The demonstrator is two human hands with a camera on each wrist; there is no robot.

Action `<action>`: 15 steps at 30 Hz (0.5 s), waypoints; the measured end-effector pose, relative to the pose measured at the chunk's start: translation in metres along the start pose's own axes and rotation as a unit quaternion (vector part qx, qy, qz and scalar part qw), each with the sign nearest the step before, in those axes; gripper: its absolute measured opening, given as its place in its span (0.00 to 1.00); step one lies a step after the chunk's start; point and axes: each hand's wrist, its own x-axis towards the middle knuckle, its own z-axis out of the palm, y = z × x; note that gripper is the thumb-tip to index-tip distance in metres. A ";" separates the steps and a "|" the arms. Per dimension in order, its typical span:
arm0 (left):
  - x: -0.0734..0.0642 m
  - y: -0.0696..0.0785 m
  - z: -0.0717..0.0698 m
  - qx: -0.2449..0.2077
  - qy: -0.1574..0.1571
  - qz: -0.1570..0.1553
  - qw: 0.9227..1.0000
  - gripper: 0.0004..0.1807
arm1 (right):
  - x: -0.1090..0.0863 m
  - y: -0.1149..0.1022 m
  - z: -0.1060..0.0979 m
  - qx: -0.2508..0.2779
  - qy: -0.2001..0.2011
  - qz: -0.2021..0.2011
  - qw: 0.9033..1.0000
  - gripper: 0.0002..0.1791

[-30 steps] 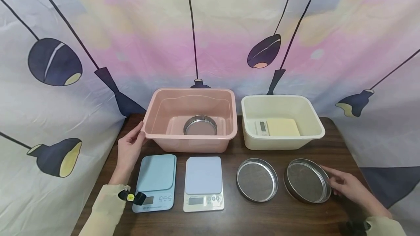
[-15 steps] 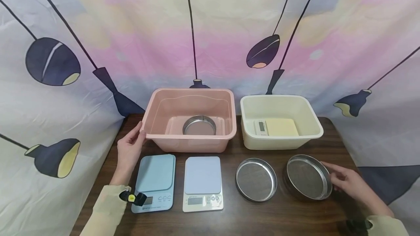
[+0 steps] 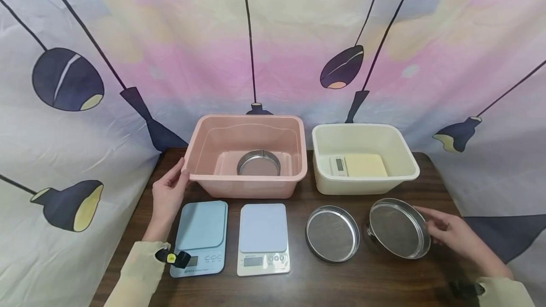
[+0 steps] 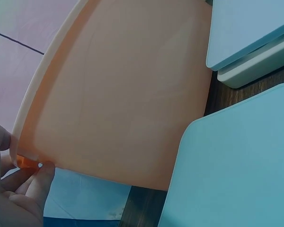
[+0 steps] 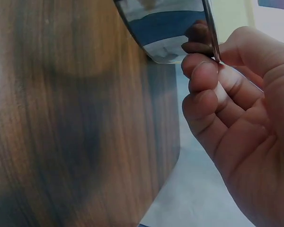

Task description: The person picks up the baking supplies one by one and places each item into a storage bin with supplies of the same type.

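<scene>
My right hand pinches the right side of a round metal sieve, which is lifted and tilted over the table. In the right wrist view the thumb and curled fingers close on the rim of its shiny wall. A second sieve lies flat just to the left. At the back left, my left hand grips the near-left rim corner of a pink plastic basin; the left wrist view shows fingertips at that rim. Inside the basin rests another sieve.
A cream basin at the back right holds a kitchen scale with a yellow platform. In front of the pink basin lie a blue kitchen scale and a white one. A patterned cloth hangs behind the wooden table.
The right hand has raised the right-hand sieve off the table and tilted it, its far edge rising. The left hand stays at the pink basin's rim.
</scene>
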 end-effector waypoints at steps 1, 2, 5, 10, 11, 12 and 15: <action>0.000 0.000 0.000 0.000 0.000 0.001 1.000 0.23 | 0.000 -0.002 0.000 0.002 0.002 0.001 1.000 0.23; 0.000 0.000 0.000 0.000 0.000 0.001 1.000 0.23 | 0.000 -0.004 -0.001 0.003 0.001 -0.002 1.000 0.23; 0.000 0.000 0.000 -0.004 0.002 0.001 1.000 0.23 | 0.000 -0.009 -0.002 0.006 0.000 -0.013 1.000 0.23; 0.001 -0.001 0.000 0.000 0.002 0.003 1.000 0.23 | 0.002 -0.018 -0.005 0.003 -0.003 -0.019 1.000 0.23; 0.001 0.000 0.000 -0.001 0.002 0.004 1.000 0.23 | 0.002 -0.020 -0.006 0.001 -0.005 -0.015 1.000 0.23; 0.001 0.000 0.000 0.000 0.002 0.006 1.000 0.23 | 0.003 -0.021 -0.007 -0.002 -0.006 -0.012 1.000 0.23; 0.002 -0.001 0.000 0.000 0.003 0.013 1.000 0.23 | 0.004 -0.025 -0.008 -0.009 -0.009 -0.002 1.000 0.24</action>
